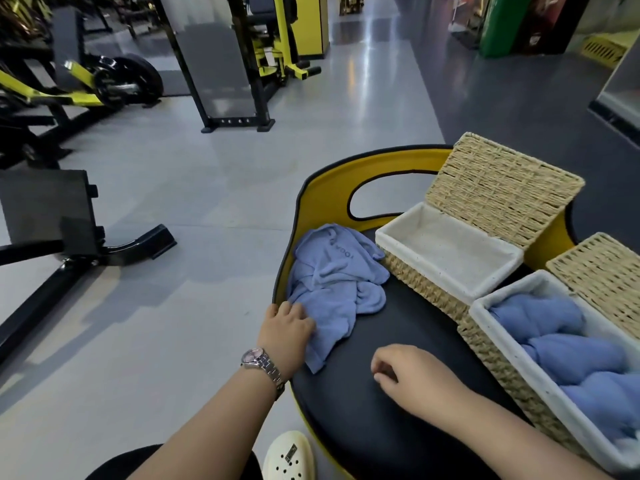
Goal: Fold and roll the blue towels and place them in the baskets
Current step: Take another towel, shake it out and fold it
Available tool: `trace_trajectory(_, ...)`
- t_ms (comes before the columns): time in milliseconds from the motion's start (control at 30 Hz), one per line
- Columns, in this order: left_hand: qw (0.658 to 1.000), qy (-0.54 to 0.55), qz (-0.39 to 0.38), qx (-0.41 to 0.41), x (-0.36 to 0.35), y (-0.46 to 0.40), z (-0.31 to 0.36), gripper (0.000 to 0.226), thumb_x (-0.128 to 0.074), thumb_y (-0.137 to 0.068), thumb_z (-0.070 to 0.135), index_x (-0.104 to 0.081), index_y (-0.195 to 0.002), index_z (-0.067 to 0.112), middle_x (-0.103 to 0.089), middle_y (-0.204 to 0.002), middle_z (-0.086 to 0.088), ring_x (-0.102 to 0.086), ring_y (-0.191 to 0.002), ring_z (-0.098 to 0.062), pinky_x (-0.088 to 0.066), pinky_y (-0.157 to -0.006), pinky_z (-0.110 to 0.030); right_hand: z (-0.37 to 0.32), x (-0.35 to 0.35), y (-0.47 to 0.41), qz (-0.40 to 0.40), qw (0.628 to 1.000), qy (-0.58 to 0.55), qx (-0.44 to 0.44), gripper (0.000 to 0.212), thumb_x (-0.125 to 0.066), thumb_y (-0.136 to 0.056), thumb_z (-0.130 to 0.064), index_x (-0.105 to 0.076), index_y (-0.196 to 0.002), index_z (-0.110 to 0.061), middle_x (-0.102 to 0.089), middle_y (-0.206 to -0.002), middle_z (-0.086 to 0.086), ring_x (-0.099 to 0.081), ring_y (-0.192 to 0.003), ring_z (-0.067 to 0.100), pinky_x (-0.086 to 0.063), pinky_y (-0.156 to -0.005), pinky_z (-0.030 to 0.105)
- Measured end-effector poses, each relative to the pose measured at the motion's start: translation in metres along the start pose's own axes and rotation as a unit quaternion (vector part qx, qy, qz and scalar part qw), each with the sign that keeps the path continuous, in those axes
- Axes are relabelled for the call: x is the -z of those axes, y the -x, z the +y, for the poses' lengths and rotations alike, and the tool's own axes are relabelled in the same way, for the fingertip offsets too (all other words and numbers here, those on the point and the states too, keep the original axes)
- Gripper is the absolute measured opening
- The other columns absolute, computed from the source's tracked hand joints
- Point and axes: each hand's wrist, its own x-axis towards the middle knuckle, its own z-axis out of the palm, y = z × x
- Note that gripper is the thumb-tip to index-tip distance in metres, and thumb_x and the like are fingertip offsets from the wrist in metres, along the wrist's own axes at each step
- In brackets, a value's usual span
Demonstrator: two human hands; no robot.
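From the head view, the far basket [446,258] at 2 o'clock has only its white liner inside, lid up, while the near basket [540,368] at 4 o'clock holds rolled blue towels [568,344]. A crumpled blue towel [337,282] lies at the black seat's [381,420] left edge, at 12 o'clock from the hands. The left hand [287,327] grips its near corner; the right hand [412,375] rests loosely curled and holding nothing on bare seat between towel and baskets.

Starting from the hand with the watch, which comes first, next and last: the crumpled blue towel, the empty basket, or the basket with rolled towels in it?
From the left hand:
1. Crumpled blue towel, touching it, just to its right.
2. Empty basket, farther back and right.
3. Basket with rolled towels, far right.
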Motion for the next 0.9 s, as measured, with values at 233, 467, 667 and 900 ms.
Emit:
trace_trajectory(233, 0.998, 0.032, 0.046, 0.013, 0.01, -0.002, 0.006, 0.019, -0.077, -0.054, 0.018, -0.061, -0.064, 0.021, -0.061, -0.065, 0.001, -0.06, -0.064, -0.023, -0.044, -0.075, -0.03, 0.0, 0.009, 0.009, 0.006, 1.0, 0.007, 0.011, 0.011, -0.057, -0.087, -0.034, -0.062, -0.095, -0.028, -0.054, -0.085, -0.018, -0.057, -0.088, 0.007, -0.038, -0.073, 0.019)
trace_trajectory(467, 0.935, 0.299, 0.178, -0.075, 0.053, -0.002, 0.074, 0.011, -0.055, -0.091, 0.025, -0.053, -0.093, 0.014, -0.059, -0.082, 0.006, -0.058, -0.073, -0.016, -0.039, -0.06, -0.025, -0.016, 0.022, 0.008, 0.083, 0.983, -0.158, -0.041, 0.034, -0.07, -0.077, -0.045, -0.056, -0.101, -0.025, -0.056, -0.104, -0.015, -0.055, -0.097, 0.002, -0.046, -0.084, 0.023)
trace_trajectory(667, 0.893, 0.377, 0.19, -0.158, 0.058, -0.004, 0.089, 0.013, -0.062, -0.086, 0.022, -0.053, -0.09, 0.014, -0.058, -0.082, 0.009, -0.054, -0.075, -0.01, -0.045, -0.066, -0.03, -0.003, 0.024, 0.009, 0.216, 0.95, -0.212, -0.076, 0.016, -0.058, -0.085, -0.025, -0.047, -0.077, -0.018, -0.055, -0.07, -0.006, -0.05, -0.064, 0.01, -0.041, -0.058, 0.031)
trace_trajectory(900, 0.891, 0.378, 0.182, -0.176, 0.059, 0.002, 0.095, 0.012, -0.061, -0.09, 0.021, -0.056, -0.091, 0.01, -0.059, -0.086, -0.001, -0.05, -0.077, -0.008, -0.04, -0.068, -0.02, 0.007, 0.039, 0.01, 0.228, 0.961, -0.157, -0.014, 0.014, -0.06, -0.082, -0.011, -0.053, -0.09, -0.02, -0.058, -0.084, -0.008, -0.054, -0.077, 0.011, -0.047, -0.071, 0.028)
